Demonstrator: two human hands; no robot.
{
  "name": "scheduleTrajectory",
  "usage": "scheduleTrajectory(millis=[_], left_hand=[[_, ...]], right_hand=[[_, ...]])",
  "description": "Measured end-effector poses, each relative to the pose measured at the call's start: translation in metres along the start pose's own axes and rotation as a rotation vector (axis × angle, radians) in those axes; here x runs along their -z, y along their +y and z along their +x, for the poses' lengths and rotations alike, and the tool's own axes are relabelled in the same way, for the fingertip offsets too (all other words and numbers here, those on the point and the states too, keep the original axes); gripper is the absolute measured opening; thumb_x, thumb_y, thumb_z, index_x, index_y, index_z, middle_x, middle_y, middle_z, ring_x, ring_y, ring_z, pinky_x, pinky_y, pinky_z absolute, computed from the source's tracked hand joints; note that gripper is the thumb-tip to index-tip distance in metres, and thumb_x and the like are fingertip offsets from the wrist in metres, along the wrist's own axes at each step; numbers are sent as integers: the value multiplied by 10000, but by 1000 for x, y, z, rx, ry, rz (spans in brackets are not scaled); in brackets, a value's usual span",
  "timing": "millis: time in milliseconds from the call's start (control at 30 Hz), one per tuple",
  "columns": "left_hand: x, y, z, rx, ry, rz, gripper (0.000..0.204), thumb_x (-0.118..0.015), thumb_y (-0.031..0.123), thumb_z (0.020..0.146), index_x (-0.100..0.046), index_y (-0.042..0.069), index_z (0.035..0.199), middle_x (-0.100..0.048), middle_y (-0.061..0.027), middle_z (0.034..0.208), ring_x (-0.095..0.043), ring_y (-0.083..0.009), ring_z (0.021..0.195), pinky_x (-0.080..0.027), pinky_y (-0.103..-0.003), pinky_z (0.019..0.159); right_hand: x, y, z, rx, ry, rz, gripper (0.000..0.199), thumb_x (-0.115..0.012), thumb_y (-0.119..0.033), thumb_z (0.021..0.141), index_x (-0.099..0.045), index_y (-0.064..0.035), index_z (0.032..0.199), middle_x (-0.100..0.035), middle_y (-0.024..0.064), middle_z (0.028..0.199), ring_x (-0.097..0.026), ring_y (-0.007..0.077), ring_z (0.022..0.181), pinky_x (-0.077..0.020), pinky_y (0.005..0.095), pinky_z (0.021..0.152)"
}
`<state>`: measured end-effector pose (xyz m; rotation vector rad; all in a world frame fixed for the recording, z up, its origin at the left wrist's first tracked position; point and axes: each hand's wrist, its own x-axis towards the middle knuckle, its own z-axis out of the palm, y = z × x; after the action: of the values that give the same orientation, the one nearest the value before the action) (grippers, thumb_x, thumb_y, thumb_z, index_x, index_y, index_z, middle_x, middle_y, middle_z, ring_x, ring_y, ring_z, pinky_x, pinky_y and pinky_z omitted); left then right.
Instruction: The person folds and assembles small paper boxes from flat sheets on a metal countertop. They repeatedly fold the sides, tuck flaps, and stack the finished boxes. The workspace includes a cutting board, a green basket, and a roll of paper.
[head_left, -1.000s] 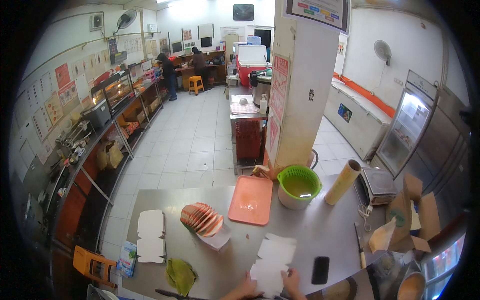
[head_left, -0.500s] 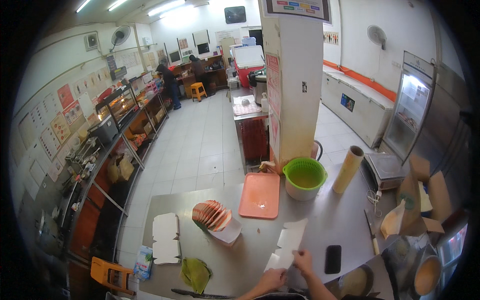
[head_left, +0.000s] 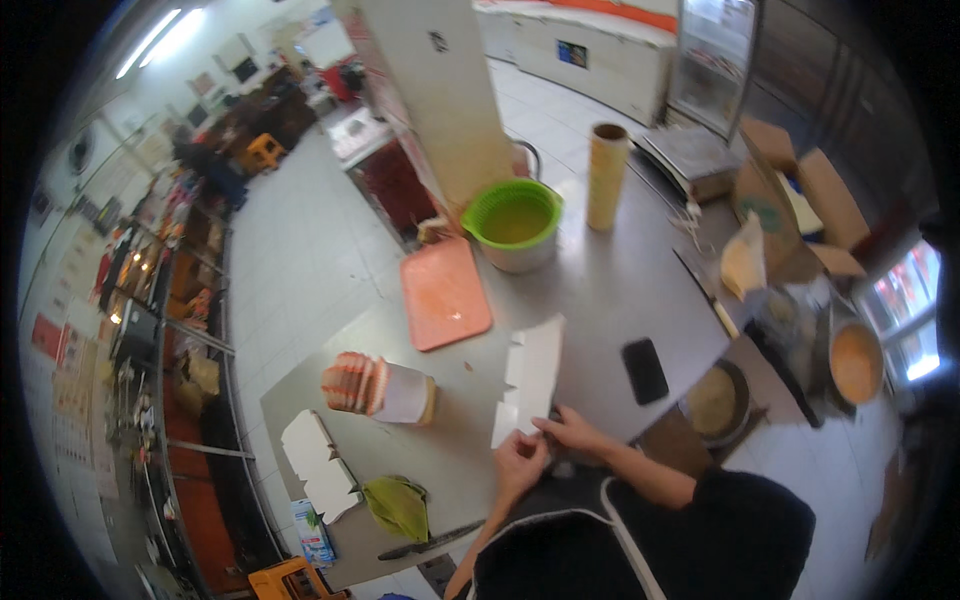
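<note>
A white cardboard box blank, notched along one side, is held above the steel table in front of me. My left hand has its fingers closed at the blank's lower end. Against its lower right edge, my right hand pinches the card. To the left, a stack of red-and-white printed card pieces lies tilted beside a white carton. Another flat white blank rests near the table's left edge, next to a green cloth.
On the steel table are a pink tray, a green colander in a tub, an upright roll, a black phone and a knife. An open cardboard box and pans stand at right.
My view has turned and tilted, shifting the whole scene. Both hands still hold the blank, which now stands more edge-on, and they have come closer together at its lower end.
</note>
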<state>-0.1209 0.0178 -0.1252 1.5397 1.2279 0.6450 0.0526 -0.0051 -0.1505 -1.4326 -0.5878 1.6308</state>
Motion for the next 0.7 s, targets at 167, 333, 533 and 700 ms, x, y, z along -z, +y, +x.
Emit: scheduleTrajectory(millis=[167,333,533,700], left_hand=[[-1,-1,3,33,-179,-293,358,-791,122,940,-619,-47,1205,-729,-130,1118,-704,-166,912,-588,-310,783],[3,-17,15,287,-365,-232,539,-790,259,977,-543,112,1433,-590,-50,1157,-677,-180,979,-586,-316,832],[11,-62,26,373,-516,-750,512,-686,333,1050,-508,150,1493,-617,-46,1347,-655,-166,1153,-568,-368,938],[13,-87,28,486,-498,-908,439,-640,276,1078,-555,74,1458,-664,-56,1351,-658,-192,1199,-548,-393,1024]], right_hand=[[-1,-3,-11,111,52,-250,679,-616,-579,1021,-621,39,1303,-705,155,1067,-644,211,862,-530,354,719],[0,-19,-24,-93,-45,-316,788,-355,-635,1099,-711,67,1138,-701,150,868,-642,228,781,-523,371,703],[-15,-47,-39,-76,-50,-112,725,-394,-592,1110,-677,61,1251,-723,157,967,-673,225,733,-565,387,647],[-11,-42,-38,-59,-30,-195,521,-587,-427,1055,-652,43,1272,-731,153,1050,-693,217,752,-595,376,668]])
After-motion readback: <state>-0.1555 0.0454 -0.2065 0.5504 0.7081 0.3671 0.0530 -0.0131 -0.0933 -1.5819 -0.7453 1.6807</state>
